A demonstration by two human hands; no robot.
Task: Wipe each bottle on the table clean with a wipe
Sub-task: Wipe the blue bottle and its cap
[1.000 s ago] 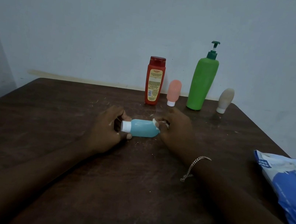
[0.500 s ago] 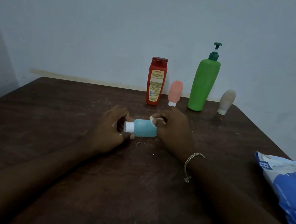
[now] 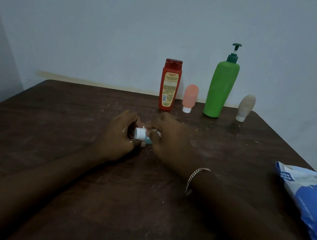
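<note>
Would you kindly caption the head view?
Left hand holds the white-capped blue bottle; right hand presses a wipe against it.

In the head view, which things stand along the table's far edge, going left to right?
Red bottle → pink tube → green pump bottle → beige tube.

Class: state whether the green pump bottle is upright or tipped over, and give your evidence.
Upright. The green pump bottle stands on its base on the table, pump head on top.
</note>
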